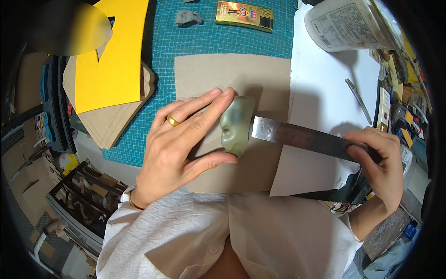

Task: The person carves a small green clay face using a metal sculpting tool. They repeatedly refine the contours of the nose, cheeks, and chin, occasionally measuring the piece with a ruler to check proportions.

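My left hand (174, 144), with a gold ring on one finger, grips a glossy pale green moulded piece (237, 125) between fingertips and thumb, over a beige board (232, 69). What lies under the palm is mostly hidden. My right hand (381, 167) holds the far end of a flat steel blade (288, 134) between thumb and fingers. The blade's left tip is just right of the green piece; I cannot tell whether they touch.
A green cutting mat (167, 42) carries grey lumps (188, 17) and a gold box (244, 16). Yellow card (109, 79) lies on cut boards (116, 125) at left. White paper (316, 79), a pen (357, 100), a white tub (339, 23) and assorted clutter are at right.
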{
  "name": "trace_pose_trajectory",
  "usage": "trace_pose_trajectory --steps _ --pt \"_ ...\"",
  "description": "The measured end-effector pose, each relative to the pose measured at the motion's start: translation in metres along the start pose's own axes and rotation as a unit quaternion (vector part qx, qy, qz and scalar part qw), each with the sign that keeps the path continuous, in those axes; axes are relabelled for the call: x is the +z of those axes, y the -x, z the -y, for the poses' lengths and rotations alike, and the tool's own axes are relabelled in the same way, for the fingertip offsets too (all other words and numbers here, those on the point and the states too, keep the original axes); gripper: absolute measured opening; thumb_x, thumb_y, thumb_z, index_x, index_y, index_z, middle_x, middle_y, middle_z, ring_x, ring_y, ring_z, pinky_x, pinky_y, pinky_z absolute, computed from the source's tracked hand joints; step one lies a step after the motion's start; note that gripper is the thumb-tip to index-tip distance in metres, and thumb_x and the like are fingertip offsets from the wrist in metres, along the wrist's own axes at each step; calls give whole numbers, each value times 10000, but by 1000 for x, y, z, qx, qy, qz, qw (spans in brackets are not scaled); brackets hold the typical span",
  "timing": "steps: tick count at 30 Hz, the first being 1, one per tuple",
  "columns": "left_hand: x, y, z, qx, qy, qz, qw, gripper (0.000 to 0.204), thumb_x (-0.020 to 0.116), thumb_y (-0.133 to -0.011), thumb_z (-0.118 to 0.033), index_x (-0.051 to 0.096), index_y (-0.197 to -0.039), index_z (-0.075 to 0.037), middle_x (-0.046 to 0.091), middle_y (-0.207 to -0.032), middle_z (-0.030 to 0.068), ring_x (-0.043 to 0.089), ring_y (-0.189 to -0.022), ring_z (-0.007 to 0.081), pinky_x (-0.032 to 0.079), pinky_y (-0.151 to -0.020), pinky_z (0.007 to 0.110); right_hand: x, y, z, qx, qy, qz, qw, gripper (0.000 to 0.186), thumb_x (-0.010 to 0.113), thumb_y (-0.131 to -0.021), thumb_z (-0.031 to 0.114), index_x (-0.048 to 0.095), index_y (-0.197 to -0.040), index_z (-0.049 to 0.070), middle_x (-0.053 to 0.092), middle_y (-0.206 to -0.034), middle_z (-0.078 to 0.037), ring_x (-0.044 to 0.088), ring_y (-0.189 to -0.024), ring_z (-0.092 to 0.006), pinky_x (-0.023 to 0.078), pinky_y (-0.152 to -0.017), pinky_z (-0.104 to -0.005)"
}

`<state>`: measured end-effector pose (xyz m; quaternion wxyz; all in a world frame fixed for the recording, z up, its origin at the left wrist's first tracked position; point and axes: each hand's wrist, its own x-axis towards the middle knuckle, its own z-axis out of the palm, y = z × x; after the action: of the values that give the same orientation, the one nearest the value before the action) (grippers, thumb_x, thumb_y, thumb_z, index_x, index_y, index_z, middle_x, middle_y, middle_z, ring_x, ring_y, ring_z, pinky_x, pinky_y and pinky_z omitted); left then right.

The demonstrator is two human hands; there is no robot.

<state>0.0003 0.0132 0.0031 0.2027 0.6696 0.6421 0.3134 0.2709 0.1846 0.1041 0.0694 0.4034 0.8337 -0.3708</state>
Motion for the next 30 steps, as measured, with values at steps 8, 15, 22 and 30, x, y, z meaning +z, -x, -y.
trace_pose_trajectory --steps 8,15,22,30 --pt "1 1 0 1 2 -2 1000 845 785 -678 -439 559 -1389 -40 683 -1245 87 589 -1233 218 404 -987 361 -2 0 1 0 9 4 1000 154 668 -791 -88 690 -937 -45 686 -806 -148 680 -729 -234 521 -701 -290" --pt "0 0 0 3 2 2 1000 854 791 -670 -431 556 -1391 -39 685 -1239 87 585 -1240 219 404 -988 364 3 5 23 1 53 -30 998 321 724 -699 -107 687 -1003 -12 674 -831 -140 649 -740 -234 501 -671 -306" --pt "0 0 -1 0 3 4 1000 851 792 -671 -424 555 -1390 -36 685 -1237 87 579 -1249 218 400 -994 366 19 12 29 -7 110 -67 992 590 778 -567 -110 719 -1124 73 535 -777 -80 518 -700 -205 429 -623 -313" --pt "-1 0 -1 2 6 5 1000 839 793 -677 -415 557 -1388 -37 672 -1264 85 581 -1245 219 401 -989 362 16 15 28 -48 168 -73 982 604 813 -572 -29 743 -1156 107 420 -734 -36 439 -659 -182 374 -590 -302"
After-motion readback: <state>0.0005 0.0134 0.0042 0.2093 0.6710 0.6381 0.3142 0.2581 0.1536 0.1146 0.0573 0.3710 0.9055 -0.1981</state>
